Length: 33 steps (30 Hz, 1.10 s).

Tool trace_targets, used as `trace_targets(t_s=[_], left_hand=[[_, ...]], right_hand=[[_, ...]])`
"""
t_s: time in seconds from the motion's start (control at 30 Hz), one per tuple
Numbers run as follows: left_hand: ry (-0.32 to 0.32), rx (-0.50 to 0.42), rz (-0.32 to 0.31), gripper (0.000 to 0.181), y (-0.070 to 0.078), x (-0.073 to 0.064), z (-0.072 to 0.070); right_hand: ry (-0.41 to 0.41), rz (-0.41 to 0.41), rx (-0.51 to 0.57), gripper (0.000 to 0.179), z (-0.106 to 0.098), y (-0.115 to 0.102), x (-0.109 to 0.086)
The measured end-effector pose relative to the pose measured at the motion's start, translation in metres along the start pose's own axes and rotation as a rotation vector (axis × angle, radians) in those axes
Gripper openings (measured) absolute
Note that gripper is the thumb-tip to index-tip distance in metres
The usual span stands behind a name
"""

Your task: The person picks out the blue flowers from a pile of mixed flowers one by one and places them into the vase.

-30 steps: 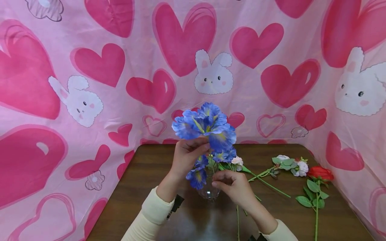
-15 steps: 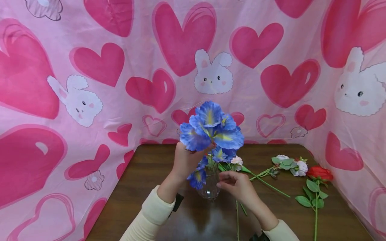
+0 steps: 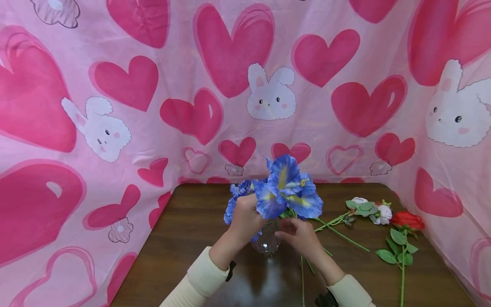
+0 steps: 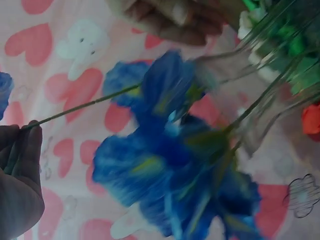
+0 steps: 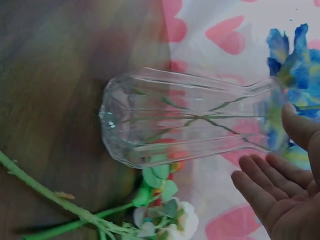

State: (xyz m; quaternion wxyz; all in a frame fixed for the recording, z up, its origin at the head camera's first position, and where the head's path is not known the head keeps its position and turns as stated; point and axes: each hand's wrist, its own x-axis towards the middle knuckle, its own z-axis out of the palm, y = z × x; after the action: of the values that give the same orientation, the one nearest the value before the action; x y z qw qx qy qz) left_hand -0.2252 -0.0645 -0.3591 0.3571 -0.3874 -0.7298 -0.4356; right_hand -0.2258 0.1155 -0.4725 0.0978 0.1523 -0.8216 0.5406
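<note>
In the head view, my left hand [image 3: 244,216] is raised over a clear glass vase [image 3: 267,245]. It pinches the thin stem [image 4: 80,107] of a blue iris [image 3: 285,185], whose bloom leans to the right above the vase. Other blue irises [image 4: 160,155] stand in the vase, partly behind the left hand in the head view. Several green stems cross inside the ribbed glass in the right wrist view. My right hand [image 3: 301,236] stays beside the vase's neck with fingers loosely extended, its thumb [image 5: 298,122] right at the rim.
Right of the vase, a white flower spray [image 3: 381,214] and a red rose [image 3: 407,220] lie on the dark wooden table [image 3: 184,256]. Loose green stems [image 3: 302,277] lie near the right forearm. A pink heart-print cloth [image 3: 238,115] hangs behind and at the sides.
The left hand has lowered and shifted right with the iris, its bloom moving down and right. The right hand has stayed beside the vase's neck.
</note>
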Motion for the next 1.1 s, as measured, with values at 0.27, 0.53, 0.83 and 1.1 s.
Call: trace_targets(t_s=[0.27, 0.53, 0.83, 1.1], left_hand=[[-0.008, 0.102, -0.017, 0.032, 0.001, -0.021, 0.016], [0.032, 0.154, -0.043, 0.01, -0.004, -0.028, 0.021], [0.066, 0.108, -0.018, 0.006, 0.0, -0.012, 0.01], [0.065, 0.097, 0.003, 0.004, 0.006, -0.002, 0.005]], right_hand=[[0.122, -0.253, 0.048, 0.079, 0.007, 0.012, 0.008], [0.21, -0.322, -0.074, 0.082, 0.019, 0.026, 0.013], [0.135, -0.261, -0.043, 0.085, 0.028, 0.033, 0.016], [0.117, -0.22, 0.015, 0.089, 0.036, 0.037, 0.019]])
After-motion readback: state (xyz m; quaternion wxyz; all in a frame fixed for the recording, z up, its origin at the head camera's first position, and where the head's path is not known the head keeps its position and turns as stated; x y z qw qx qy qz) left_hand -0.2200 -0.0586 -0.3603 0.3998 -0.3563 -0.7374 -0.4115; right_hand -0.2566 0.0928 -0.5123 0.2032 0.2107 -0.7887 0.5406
